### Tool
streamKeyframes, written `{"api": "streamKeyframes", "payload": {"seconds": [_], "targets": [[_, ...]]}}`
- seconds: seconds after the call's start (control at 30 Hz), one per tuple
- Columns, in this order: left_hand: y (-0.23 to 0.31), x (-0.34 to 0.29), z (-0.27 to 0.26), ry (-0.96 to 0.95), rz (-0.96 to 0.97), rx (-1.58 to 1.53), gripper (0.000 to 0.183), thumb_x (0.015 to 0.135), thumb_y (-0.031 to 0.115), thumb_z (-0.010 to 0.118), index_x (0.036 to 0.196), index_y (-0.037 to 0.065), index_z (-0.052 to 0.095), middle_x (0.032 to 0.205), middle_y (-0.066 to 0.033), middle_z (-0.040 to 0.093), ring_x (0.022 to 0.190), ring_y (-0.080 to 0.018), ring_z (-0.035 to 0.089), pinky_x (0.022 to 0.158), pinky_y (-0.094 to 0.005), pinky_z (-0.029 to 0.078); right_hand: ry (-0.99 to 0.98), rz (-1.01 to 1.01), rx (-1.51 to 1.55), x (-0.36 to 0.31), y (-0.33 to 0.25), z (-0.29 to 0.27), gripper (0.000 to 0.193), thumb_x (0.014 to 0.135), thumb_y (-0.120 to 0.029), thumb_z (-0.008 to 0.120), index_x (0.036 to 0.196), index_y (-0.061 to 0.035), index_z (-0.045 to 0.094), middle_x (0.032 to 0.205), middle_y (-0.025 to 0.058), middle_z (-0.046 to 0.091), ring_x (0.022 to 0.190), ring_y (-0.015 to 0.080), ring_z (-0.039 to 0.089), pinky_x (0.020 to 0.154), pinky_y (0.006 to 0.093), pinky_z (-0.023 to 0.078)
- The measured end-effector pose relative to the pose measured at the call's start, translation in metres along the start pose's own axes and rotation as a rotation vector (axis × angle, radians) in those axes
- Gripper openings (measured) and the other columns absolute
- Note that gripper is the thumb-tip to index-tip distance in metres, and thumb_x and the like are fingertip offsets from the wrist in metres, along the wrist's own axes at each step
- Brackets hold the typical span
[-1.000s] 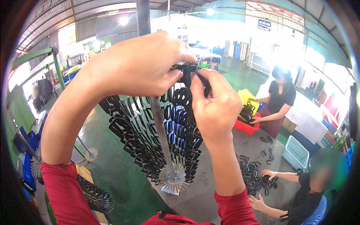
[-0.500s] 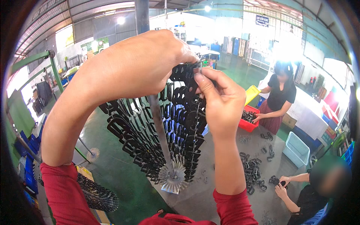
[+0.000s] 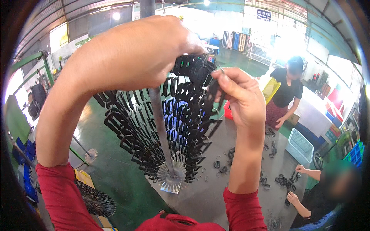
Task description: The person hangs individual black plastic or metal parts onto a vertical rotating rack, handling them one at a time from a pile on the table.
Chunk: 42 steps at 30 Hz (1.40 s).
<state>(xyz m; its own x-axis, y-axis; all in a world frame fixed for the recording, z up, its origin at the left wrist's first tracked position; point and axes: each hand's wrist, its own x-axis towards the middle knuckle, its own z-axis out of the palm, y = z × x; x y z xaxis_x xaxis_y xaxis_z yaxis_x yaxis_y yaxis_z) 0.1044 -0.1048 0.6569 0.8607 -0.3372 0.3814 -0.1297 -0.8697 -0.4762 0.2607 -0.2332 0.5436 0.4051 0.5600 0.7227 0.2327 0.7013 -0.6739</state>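
Observation:
My left hand [image 3: 167, 48] is bent over the top of a hanging rack, its fingers closed; what they grip is hidden behind the hand. Just right of it, my right hand [image 3: 243, 94] pinches a thin wire hook [image 3: 221, 66] by the outer strand. Chains of black oblong rings [image 3: 127, 127] hang in a fan around a grey metal pole [image 3: 161, 127]. At the pole's foot is a slotted metal disc [image 3: 171, 175]. Some rings beside my right fingertips overlap, so I cannot tell which hang from the hook.
A grey table [image 3: 216, 192] bears loose black rings [image 3: 285, 181] and small hooks. At right, a co-worker's hands [image 3: 295, 198] are over the rings. Another person stands behind a yellow basket [image 3: 271, 90] and a red bin [image 3: 228, 111]. A pale blue basket [image 3: 300, 146] stands nearby.
My right hand has moved right, away from my left hand, with the wire hook. The near co-worker's hands have parted. The yellow basket stands lower and farther right.

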Motion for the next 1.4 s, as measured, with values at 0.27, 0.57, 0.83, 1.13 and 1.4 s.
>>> {"api": "streamKeyframes", "payload": {"seconds": [0.27, 0.57, 0.83, 1.13, 1.4], "targets": [[-0.010, 0.002, 0.006, 0.044, 0.051, -0.052, 0.042, 0.070, -0.007, 0.050, 0.111, 0.002, 0.058, 0.110, -0.0159, 0.060, 0.106, -0.0325, 0.056, 0.088, -0.0386, 0.046, 0.314, 0.176, -0.308, -0.041, 0.007, -0.118, 0.019, 0.085, -0.016, 0.062, 0.097, -0.0012, 0.064, 0.072, 0.0022, 0.059, 0.060, 0.0084, 0.054, 0.054, 0.0208, 0.041], [-0.016, -0.007, 0.001, 0.026, 0.008, -0.271, 0.046, 0.072, -0.006, 0.050, 0.118, 0.004, 0.053, 0.119, -0.0145, 0.056, 0.107, -0.0299, 0.057, 0.088, -0.0366, 0.048, 0.726, 0.421, -1.092, -0.175, 0.083, -0.338, 0.031, 0.073, -0.018, 0.071, 0.093, -0.0005, 0.056, 0.072, 0.0063, 0.060, 0.062, 0.0158, 0.058, 0.057, 0.0278, 0.046], [-0.009, 0.005, -0.001, -0.111, -0.057, -0.158, 0.050, 0.071, 0.006, 0.059, 0.119, 0.000, 0.051, 0.118, -0.0187, 0.055, 0.104, -0.0318, 0.057, 0.090, -0.0381, 0.047, 0.554, -0.064, -0.951, -0.071, 0.037, -0.096, 0.024, 0.083, -0.008, 0.061, 0.105, -0.0012, 0.058, 0.103, 0.0080, 0.060, 0.092, 0.0155, 0.059, 0.080, 0.0288, 0.048], [-0.001, 0.018, 0.003, -0.070, -0.045, -0.071, 0.035, 0.072, -0.001, 0.055, 0.107, -0.001, 0.060, 0.109, -0.0186, 0.060, 0.102, -0.0356, 0.055, 0.091, -0.0400, 0.044, 0.422, -0.429, -1.040, -0.016, 0.025, 0.041, 0.028, 0.080, -0.016, 0.064, 0.106, -0.0064, 0.059, 0.083, 0.0082, 0.063, 0.061, 0.0241, 0.061, 0.053, 0.0320, 0.049], [0.003, 0.014, 0.000, -0.093, -0.050, -0.031, 0.038, 0.068, -0.007, 0.051, 0.104, -0.003, 0.060, 0.101, -0.0194, 0.061, 0.094, -0.0376, 0.057, 0.083, -0.0407, 0.046, 0.494, -0.499, -1.184, 0.000, 0.035, 0.050, 0.018, 0.081, -0.010, 0.061, 0.098, -0.0058, 0.063, 0.079, 0.0091, 0.065, 0.057, 0.0224, 0.062, 0.050, 0.0299, 0.047]]}}
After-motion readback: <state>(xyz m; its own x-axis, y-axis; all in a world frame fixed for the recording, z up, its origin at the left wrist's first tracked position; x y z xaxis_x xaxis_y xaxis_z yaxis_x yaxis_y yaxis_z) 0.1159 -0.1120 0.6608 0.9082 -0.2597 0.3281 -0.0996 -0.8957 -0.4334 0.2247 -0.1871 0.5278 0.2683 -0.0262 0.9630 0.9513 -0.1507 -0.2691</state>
